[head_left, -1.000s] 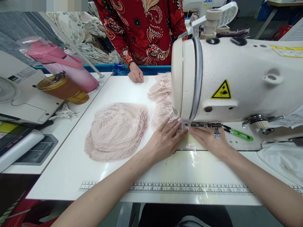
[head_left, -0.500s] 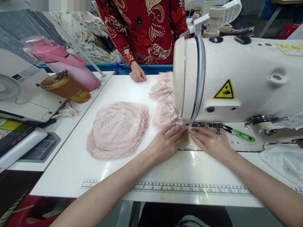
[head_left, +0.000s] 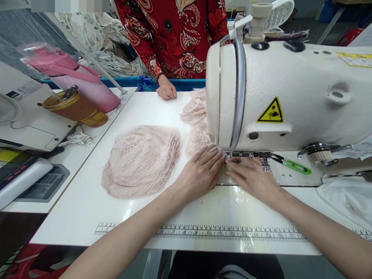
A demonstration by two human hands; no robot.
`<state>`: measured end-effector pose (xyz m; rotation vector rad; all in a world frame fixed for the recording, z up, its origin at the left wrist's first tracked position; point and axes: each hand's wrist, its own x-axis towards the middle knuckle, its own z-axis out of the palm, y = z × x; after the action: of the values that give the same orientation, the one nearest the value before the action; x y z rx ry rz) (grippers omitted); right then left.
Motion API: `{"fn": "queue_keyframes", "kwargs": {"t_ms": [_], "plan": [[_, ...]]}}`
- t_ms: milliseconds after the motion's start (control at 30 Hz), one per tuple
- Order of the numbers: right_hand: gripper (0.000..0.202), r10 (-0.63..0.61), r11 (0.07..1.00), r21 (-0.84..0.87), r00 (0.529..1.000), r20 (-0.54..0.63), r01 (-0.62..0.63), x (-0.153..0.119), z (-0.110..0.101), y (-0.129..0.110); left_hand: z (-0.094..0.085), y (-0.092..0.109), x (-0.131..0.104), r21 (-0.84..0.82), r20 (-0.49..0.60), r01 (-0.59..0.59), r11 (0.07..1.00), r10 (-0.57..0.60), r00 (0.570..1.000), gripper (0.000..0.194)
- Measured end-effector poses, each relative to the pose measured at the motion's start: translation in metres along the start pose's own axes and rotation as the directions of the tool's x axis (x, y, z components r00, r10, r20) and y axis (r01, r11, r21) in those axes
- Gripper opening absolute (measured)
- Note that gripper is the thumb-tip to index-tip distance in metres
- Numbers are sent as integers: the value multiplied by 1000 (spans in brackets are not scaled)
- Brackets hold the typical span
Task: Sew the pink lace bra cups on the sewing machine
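Observation:
My left hand (head_left: 200, 172) lies flat with its fingers stretched out on pale pink lace fabric (head_left: 197, 133), just left of the presser foot (head_left: 227, 155) of a white sewing machine (head_left: 302, 89). To the right of the foot, my right hand (head_left: 254, 174) rests on the machine bed, fingers extended and partly behind the metal parts. The lace runs back from my left fingers along the machine head, which hides part of it. Left of my hands sits a loose pile of pink lace pieces (head_left: 142, 161). Green-handled snips (head_left: 299, 166) lie on the bed beyond my right hand.
Across the table stands a person in a red patterned top (head_left: 180, 38), one hand (head_left: 166, 89) resting on the table's far edge. At left are a pink flask (head_left: 87, 85), an amber cup (head_left: 78, 110) and another machine (head_left: 31, 108). A printed ruler (head_left: 209, 232) runs along the front edge.
My left fingers have spread slightly and lie flatter by the presser foot. My right fingers have shifted a little, and the whole view has moved slightly.

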<state>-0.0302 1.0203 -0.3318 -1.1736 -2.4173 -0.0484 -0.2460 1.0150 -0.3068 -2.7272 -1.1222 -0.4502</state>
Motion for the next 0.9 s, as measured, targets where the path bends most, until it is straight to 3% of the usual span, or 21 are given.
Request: {"fn": "queue_keyframes", "kwargs": {"t_ms": [567, 767, 900], "plan": [[34, -29, 992, -127, 999, -34, 25, 5, 0, 1, 6, 0, 2, 41, 16, 37, 998, -37, 999, 41], [26, 13, 999, -29, 989, -149, -17, 3, 6, 15, 6, 4, 2, 62, 25, 63, 996, -65, 998, 40], [25, 58, 998, -12, 988, -142, -60, 1, 9, 20, 0, 9, 3, 94, -31, 52, 994, -49, 998, 36]]}}
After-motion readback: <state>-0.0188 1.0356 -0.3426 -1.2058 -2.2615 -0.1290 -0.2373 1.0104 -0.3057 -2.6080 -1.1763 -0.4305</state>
